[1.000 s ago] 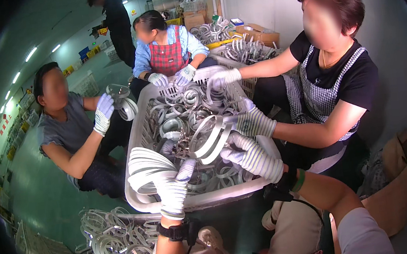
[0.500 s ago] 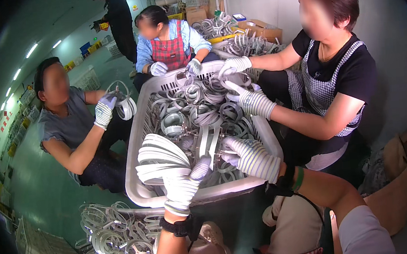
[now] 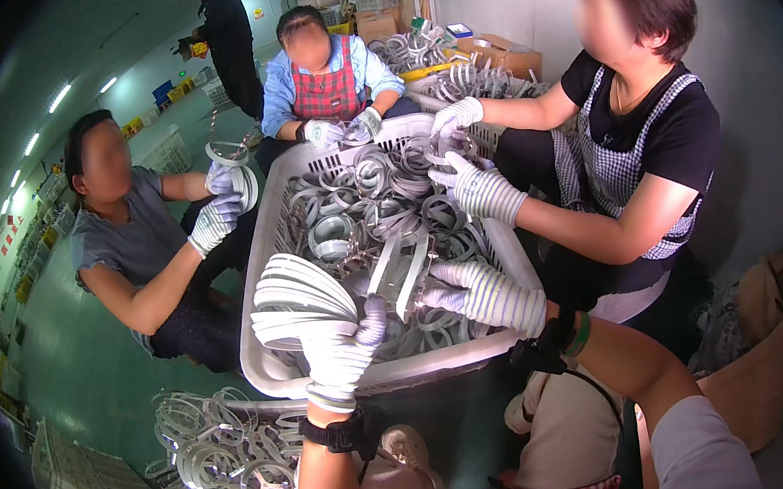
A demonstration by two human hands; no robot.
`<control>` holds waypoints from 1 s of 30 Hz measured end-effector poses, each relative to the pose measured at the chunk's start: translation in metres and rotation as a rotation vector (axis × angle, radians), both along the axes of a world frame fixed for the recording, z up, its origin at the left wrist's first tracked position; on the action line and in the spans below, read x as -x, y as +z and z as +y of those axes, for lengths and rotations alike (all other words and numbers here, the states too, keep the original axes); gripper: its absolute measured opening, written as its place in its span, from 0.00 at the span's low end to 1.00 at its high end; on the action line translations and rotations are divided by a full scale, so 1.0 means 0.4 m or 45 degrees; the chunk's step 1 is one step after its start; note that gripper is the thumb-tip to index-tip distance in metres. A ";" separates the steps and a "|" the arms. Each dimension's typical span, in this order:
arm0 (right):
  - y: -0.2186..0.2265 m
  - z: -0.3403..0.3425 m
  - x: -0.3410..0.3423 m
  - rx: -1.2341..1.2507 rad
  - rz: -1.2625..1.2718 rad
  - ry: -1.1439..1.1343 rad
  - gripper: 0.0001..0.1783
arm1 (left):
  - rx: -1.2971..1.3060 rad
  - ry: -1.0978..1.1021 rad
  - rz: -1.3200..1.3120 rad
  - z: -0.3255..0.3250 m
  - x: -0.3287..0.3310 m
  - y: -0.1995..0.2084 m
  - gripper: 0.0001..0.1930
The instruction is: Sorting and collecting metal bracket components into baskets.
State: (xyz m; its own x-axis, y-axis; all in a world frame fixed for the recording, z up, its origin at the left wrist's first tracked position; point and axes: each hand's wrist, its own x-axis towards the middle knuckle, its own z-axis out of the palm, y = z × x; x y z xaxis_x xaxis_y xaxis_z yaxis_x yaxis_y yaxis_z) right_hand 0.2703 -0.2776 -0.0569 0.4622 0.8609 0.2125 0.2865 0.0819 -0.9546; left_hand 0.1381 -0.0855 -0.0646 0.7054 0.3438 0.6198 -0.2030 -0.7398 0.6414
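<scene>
My left hand (image 3: 339, 363), in a striped white glove, grips a fanned stack of white rings (image 3: 294, 298) at the near left of a large white plastic basket. Between my left thumb and the fingers of my right hand stands another white ring (image 3: 410, 279), seen as two upright bands. My right hand (image 3: 495, 300), gloved alike, reaches in from the right with its fingers closed at that ring's edge; the fingertips are partly hidden. Both hands are over the white basket (image 3: 405, 371), which holds many tangled white and grey rings (image 3: 329, 237).
Three gloved people sit around the basket: one left (image 3: 138, 242), one opposite (image 3: 327, 84), one right (image 3: 637, 133). A heap of rings (image 3: 219, 463) lies at lower left beside a crate (image 3: 92, 486). A cardboard box (image 3: 761, 397) stands at lower right. Someone stands behind (image 3: 232, 46).
The ring between my hands has tilted rightward at its top. My left hand and stack shifted slightly left. The left person's second hand now touches their rings; the person opposite has brought both hands together.
</scene>
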 end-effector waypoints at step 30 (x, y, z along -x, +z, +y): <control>0.137 -0.052 0.068 -0.221 0.438 -0.097 0.18 | 0.186 -0.757 0.583 -0.106 0.020 0.042 0.08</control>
State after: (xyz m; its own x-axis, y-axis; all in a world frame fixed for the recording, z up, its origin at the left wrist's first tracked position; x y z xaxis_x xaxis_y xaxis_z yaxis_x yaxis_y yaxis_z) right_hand 0.2430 -0.2985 -0.0022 0.5928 0.7864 0.1736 -0.0366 0.2417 -0.9697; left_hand 0.1301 -0.1281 -0.0478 0.9730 -0.1181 0.1984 -0.2309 -0.4907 0.8402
